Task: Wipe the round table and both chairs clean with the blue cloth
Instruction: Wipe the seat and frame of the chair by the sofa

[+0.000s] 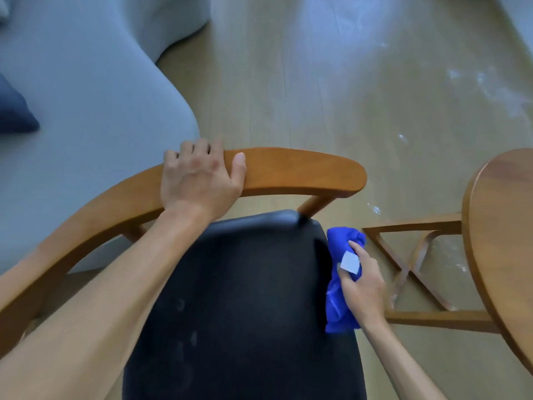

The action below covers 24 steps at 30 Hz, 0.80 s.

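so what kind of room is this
Most likely a living room at home: a grey sofa with a dark cushion, a wood-look floor, and a wooden chair beside a round table.

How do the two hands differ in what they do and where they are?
The left hand grips the chair's wooden backrest, fingers curled over its far edge; the right hand holds the blue cloth. The left hand is up on the rail; the right hand is lower, at the right edge of the black seat, with the cloth against that edge. Both are bare and each grips something.
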{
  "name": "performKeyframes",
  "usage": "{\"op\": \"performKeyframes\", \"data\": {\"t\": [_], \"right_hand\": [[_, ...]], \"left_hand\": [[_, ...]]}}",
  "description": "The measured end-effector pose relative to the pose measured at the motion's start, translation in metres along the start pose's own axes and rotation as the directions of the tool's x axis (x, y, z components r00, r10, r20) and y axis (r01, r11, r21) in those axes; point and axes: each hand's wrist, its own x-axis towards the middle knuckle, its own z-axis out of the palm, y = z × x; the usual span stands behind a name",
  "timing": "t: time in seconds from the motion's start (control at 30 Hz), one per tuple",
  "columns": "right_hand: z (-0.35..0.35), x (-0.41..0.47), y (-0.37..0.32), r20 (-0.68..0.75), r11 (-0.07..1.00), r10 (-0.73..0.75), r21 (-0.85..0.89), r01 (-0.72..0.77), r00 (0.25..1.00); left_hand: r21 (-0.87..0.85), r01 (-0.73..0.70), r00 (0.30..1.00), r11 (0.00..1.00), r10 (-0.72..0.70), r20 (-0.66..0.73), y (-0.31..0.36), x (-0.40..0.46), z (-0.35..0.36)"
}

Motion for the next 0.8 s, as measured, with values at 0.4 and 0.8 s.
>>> {"op": "performKeyframes", "data": {"t": [0.4,0.8], "right_hand": [[0.078,-0.046,-0.093,0.034,0.961,-0.111,-0.253,0.116,0.993],[0.155,-0.316,-0.091,0.584,0.089,-0.812,0.085,0.992,0.023]], "left_hand": [[0.057,-0.048,0.98,0.997,0.036,0.196,-0.091,-0.055,-0.029],[0.13,0.105,0.909,0.986,-0.148,0.391,-0.163,-0.124,-0.048]]}}
